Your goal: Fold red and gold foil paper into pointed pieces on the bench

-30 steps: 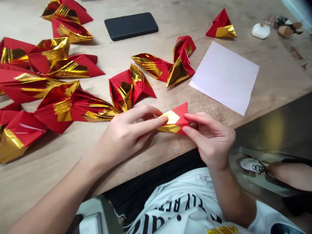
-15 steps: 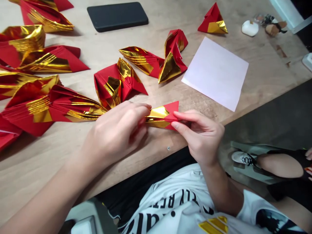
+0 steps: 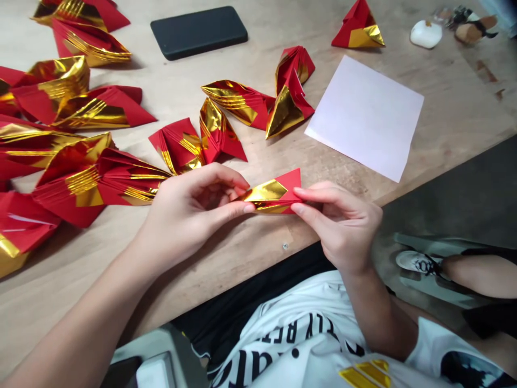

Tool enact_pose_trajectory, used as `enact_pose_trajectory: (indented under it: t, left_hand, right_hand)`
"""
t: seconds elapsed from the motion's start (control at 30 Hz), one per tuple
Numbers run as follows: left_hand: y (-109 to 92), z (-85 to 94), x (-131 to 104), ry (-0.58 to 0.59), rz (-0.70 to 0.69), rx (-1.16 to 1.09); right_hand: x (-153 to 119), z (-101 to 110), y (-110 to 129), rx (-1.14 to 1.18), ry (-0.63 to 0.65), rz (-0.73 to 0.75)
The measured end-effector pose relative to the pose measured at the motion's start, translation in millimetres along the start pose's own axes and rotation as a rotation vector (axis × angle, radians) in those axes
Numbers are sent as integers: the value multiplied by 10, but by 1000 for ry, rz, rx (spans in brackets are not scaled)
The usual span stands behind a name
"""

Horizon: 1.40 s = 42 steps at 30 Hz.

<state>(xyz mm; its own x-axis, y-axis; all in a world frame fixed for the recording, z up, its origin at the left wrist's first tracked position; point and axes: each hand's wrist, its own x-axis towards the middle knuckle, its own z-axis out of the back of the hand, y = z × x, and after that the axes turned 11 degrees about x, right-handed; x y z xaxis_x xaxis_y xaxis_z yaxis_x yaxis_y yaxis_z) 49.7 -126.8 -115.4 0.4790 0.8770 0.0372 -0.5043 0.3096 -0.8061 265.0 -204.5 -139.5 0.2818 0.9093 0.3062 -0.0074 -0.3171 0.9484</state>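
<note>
Between my hands, just above the front part of the table, is a folded red and gold paper piece (image 3: 272,191) with layered edges along its middle. My left hand (image 3: 194,202) pinches its left end between thumb and fingers. The right end is pinched by the thumb and index finger of my right hand (image 3: 341,218). Behind my left hand stand red and gold folded paper pieces (image 3: 218,132), and another nested pair (image 3: 283,99) lies beyond them. A white square sheet of paper (image 3: 365,118) lies flat, beyond my right hand.
Stacked folded paper units (image 3: 81,178) crowd the table's left side. A black phone (image 3: 200,32) lies at the back. A single folded triangle (image 3: 359,27), a white case (image 3: 426,34) and keys (image 3: 464,21) sit at the far right. Another person's leg (image 3: 480,275) is beyond the table edge.
My left hand has turned, its thumb now showing along the near side of the folded paper's left end. My right hand keeps its pinch. The whole view has shifted slightly.
</note>
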Motion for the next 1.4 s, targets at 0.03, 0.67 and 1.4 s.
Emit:
enact_pose_trajectory:
  t: [0.03,0.67,1.4]
  left_hand:
    - [2,1,1,11,18,-15]
    - [-9,-29,-17,47,63,-83]
    - [-114,-31,-92,-150,-536,607]
  right_hand:
    - [0,2,2,2,6,1]
    - [1,22,21,-78,79,79]
    - [11,51,14,-56,151,156]
